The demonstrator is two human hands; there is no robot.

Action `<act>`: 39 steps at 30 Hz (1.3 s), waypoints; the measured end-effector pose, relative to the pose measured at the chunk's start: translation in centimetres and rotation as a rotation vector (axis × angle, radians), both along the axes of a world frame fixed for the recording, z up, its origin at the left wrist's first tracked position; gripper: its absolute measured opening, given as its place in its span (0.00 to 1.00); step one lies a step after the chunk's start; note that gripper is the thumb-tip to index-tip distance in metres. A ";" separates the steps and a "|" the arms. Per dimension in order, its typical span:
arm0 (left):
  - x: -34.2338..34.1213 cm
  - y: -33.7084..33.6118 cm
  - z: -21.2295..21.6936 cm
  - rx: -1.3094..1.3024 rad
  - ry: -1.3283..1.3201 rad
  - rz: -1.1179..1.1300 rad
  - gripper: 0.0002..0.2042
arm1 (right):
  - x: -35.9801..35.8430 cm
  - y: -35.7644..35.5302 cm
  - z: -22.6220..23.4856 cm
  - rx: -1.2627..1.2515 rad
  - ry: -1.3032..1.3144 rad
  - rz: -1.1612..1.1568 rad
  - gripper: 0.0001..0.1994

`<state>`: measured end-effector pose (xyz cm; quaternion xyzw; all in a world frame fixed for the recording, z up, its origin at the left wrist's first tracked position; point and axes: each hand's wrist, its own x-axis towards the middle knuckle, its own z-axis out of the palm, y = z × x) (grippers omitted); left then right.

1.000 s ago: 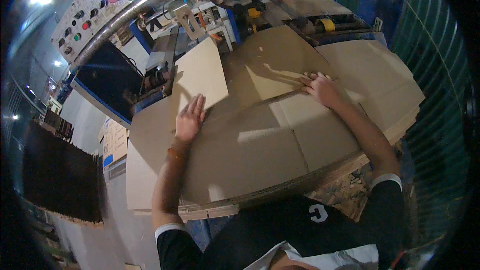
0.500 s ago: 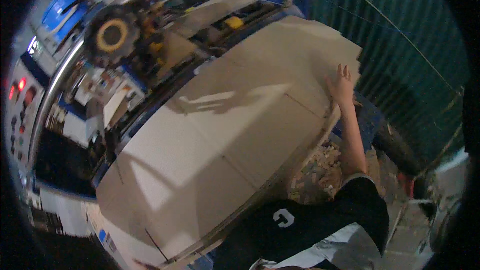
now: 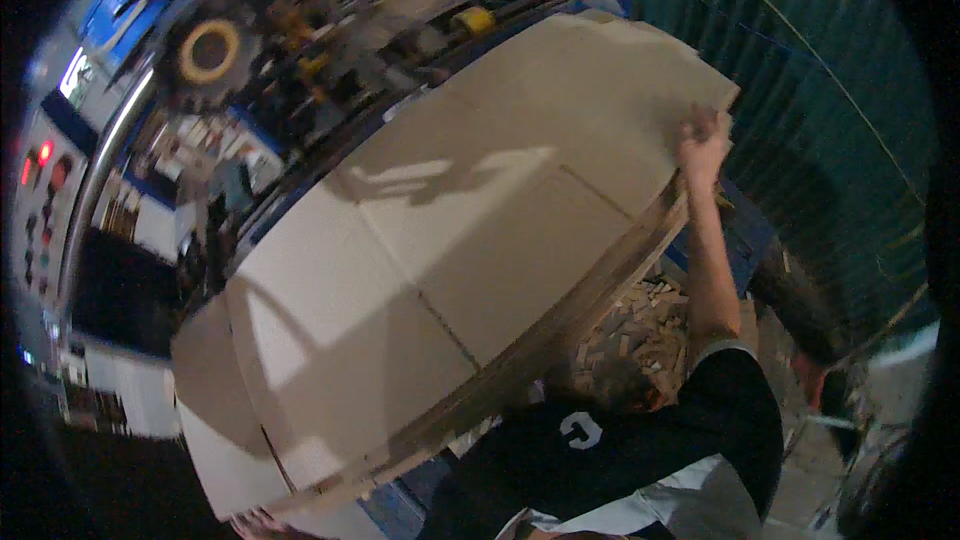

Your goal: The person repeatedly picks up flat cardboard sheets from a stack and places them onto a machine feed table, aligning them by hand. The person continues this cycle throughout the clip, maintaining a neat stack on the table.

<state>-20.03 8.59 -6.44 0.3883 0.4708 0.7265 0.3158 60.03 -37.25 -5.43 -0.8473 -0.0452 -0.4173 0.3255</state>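
Observation:
A stack of large tan cardboard sheets (image 3: 470,230) lies slantwise across the middle, with dark slots and crease lines in the top sheet. At its right end my right hand (image 3: 703,145) has its fingers curled at the edge of the cardboard. My left hand (image 3: 258,523) is at the near left corner, cut off by the picture's lower rim. Its fingers are bent over the cardboard's edge, and the thumb is out of sight. A shadow shaped like a hand falls on the top sheet.
Behind the sheets stands a machine with a dark toothed wheel (image 3: 208,52), a metal rail and a yellow part (image 3: 474,20). A control panel (image 3: 45,205) with red lights is at far left. Cardboard scraps (image 3: 650,340) heap below my right arm. A green corrugated wall (image 3: 800,100) rises at right.
My right hand's fingers, spread flat before, are now curled at the edge. More of my left hand shows. The near left end of the cardboard appears higher and farther left; the view also shifted.

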 end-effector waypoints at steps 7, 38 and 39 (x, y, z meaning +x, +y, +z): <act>5.2 2.3 3.2 -0.230 -0.273 -0.387 0.16 | 6.5 -1.9 2.8 0.654 0.057 0.330 0.25; 21.8 -7.8 7.2 0.505 1.625 -0.823 0.26 | -20.6 12.9 2.7 -0.980 0.021 1.415 0.24; 22.3 -7.0 7.3 0.520 1.603 -0.832 0.26 | -19.4 13.9 2.8 -0.973 0.046 1.403 0.24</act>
